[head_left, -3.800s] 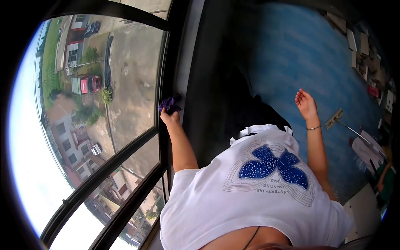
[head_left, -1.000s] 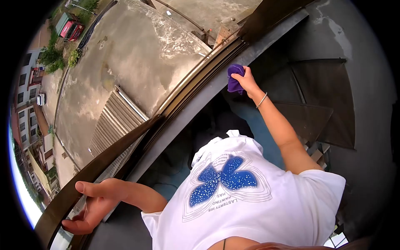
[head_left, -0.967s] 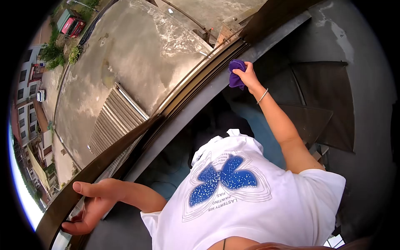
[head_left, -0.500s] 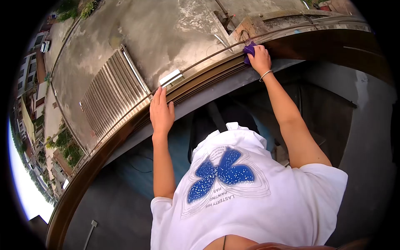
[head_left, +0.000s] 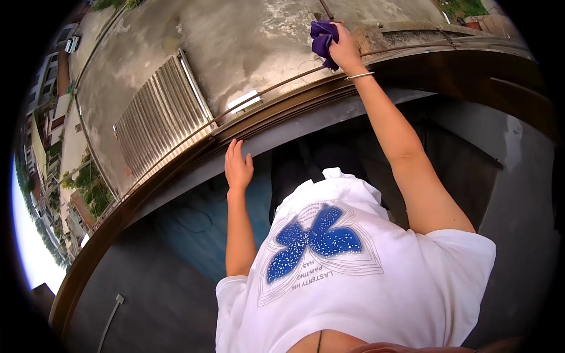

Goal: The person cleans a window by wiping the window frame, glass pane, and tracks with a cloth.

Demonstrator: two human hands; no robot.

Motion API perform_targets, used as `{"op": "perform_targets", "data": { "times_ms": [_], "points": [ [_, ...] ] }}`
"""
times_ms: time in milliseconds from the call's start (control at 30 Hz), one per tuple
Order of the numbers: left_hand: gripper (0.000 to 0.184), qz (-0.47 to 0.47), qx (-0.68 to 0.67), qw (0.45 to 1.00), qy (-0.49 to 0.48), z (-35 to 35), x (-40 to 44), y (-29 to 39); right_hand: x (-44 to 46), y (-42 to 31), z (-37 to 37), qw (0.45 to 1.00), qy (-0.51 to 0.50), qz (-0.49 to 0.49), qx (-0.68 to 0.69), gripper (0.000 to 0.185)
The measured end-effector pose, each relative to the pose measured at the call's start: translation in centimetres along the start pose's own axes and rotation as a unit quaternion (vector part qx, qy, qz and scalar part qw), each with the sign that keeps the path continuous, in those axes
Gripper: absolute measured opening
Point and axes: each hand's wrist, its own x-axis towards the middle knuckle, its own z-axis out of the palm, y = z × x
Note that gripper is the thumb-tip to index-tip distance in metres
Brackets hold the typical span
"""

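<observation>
My right hand (head_left: 346, 49) is closed on a crumpled purple cloth (head_left: 322, 42), held out past the window frame at the upper middle. A bracelet circles that wrist. My left hand (head_left: 238, 167) is open, its fingers extended at the inner edge of the grey window sill (head_left: 294, 129). Brown window tracks (head_left: 276, 110) run in a curve between the sill and the outdoors. A thin rail (head_left: 288, 80) passes outside the tracks, just below the cloth.
Outside lie a corrugated metal roof (head_left: 165, 117), a concrete yard (head_left: 235, 41) and a white box-like object (head_left: 244, 101) by the rail. A dark brown frame (head_left: 459, 73) curves at the right. Blue floor (head_left: 206, 229) shows below the sill.
My right hand has gone from the sill to the tracks and then outward past the rail with the cloth. My left hand came from the lower left to the frame, then drew back slightly.
</observation>
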Motion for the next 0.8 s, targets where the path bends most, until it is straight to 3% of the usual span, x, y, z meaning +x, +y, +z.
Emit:
{"op": "perform_targets", "data": {
  "times_ms": [100, 200, 267, 333, 433, 533, 633, 667, 733, 800],
  "points": [
    [0.045, 0.003, -0.002, 1.0, 0.01, 0.6, 0.0, 0.2, -2.6, 0.9, -1.5, 0.996, -0.046, -0.052, -0.049, 0.035],
    [0.045, 0.007, -0.016, 1.0, 0.022, 0.5, -0.2, 1.1, -8.2, 2.6, 0.8, 0.984, -0.158, 0.016, -0.075, 0.033],
    [0.044, 0.022, -0.024, 0.999, 0.026, 0.5, -0.4, 1.8, -10.7, 2.7, 2.2, 0.982, -0.179, 0.019, -0.052, 0.036],
    [0.043, 0.012, -0.041, 0.999, 0.023, 0.8, -0.8, 2.5, -13.3, 0.3, 3.1, 0.969, -0.185, -0.08, -0.143, 0.038],
    [0.04, 0.008, -0.061, 0.998, 0.003, 1.6, -1.6, 2.2, -14.1, -2.0, 5.6, 0.972, -0.181, -0.102, -0.113, 0.035],
    [0.039, 0.0, -0.064, 0.998, -0.025, 2.6, -2.7, 1.9, -13.7, -4.4, 6.7, 0.954, -0.215, -0.106, -0.178, 0.034],
    [0.038, -0.003, -0.074, 0.997, -0.033, 2.7, -3.4, 2.2, -12.1, -3.0, 7.3, 0.935, -0.262, -0.15, -0.188, 0.03],
    [0.039, -0.009, -0.082, 0.996, -0.041, 2.6, -3.5, 2.3, -11.3, -1.9, 7.0, 0.944, -0.275, -0.142, -0.118, 0.027],
    [0.038, -0.006, -0.091, 0.995, -0.029, 2.8, -3.5, 1.7, -8.9, -1.0, 7.3, 0.995, -0.085, 0.038, 0.024, 0.026],
    [0.036, -0.013, -0.101, 0.995, -0.014, 2.3, -3.8, 1.9, -5.6, -0.9, 5.3, 0.995, -0.051, 0.054, 0.061, 0.027]
  ]
}}
